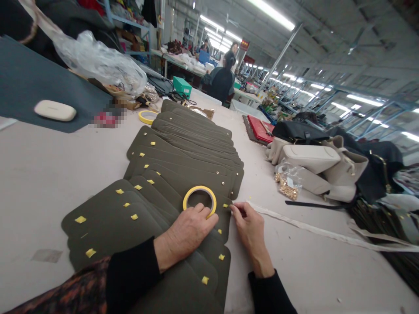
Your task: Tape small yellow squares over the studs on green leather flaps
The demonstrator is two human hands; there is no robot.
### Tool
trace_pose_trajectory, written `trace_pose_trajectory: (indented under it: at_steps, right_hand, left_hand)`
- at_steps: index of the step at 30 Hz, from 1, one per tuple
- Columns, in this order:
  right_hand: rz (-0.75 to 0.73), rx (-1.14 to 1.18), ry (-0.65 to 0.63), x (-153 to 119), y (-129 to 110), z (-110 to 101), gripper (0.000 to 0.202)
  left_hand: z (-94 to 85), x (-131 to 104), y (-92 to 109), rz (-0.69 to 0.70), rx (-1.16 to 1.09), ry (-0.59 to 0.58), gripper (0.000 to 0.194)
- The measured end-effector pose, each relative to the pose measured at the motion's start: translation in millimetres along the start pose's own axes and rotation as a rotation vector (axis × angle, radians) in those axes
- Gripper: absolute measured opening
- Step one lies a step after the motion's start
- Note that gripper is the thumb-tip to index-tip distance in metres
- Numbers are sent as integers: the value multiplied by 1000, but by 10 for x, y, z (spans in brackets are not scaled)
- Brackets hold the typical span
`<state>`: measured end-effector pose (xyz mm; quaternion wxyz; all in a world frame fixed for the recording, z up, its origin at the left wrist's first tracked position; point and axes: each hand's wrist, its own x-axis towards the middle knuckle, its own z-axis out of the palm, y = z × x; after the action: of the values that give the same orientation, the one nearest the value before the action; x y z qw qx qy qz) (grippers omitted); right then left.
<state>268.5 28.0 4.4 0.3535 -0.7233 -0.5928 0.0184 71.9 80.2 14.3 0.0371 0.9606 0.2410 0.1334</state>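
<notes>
My left hand (187, 233) is closed around the lower rim of a yellow tape roll (199, 189), which stands tilted over dark olive panels (186, 159). The panels lie fanned out in a long overlapping row, with small yellow tape pieces (80, 220) stuck on many of them. At the right edge of the row, my right hand (251, 229) has thumb and forefinger pinched together, close beside another yellow tape piece (225, 205). What lies between those fingertips is too small to make out. Metal studs or holes show on the farther panels.
A second tape roll (148, 117) lies behind the panels. Beige bags (312, 157), a bag of gold fittings (288, 185) and a pale strip (310, 226) lie at right. At left are a white case (55, 110) and plastic wrap (101, 63). A person (224, 78) sits farther back.
</notes>
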Motion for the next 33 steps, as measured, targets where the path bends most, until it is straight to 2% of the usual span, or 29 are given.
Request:
trace_pose_trajectory:
  at_steps: [3,5,7,10,15,19,22,24,28,30,33]
  right_hand:
    - [-147,-8,-11,-51,-3,13,17]
    - [-177,-38,-38,-47,-30,68,18]
    - [-149,-71,-63,-8,-61,134,19]
    - [-25,-112,-120,109,-103,194,20]
    - [158,-68,-284,316,-185,107,17]
    - [131,7,-480,263,-282,-26,17]
    - [105,74,-588,128,-337,-93,19]
    - [93,121,-534,55,-359,-121,18]
    - [72,333,-220,-30,-416,-149,17]
    - [-8,397,-169,-62,-468,-154,17]
    - [-181,369,-145,-102,-551,-148,18]
  left_hand:
    - [17,-1,5,-30,17,17,9]
    - [23,0,7,-36,37,11,12]
    - [22,5,4,-32,53,11,12]
    - [8,26,-15,-14,46,31,13]
    - [-51,53,-62,10,-41,84,15]
    - [-103,30,-121,60,-89,179,16]
    - [-121,7,-177,79,-117,203,16]
    - [-131,-6,-207,92,-173,200,17]
    - [-149,-34,-233,115,-267,243,27]
    - [-152,-47,-230,124,-278,263,40]
    - [-144,-60,-213,112,-270,267,52]
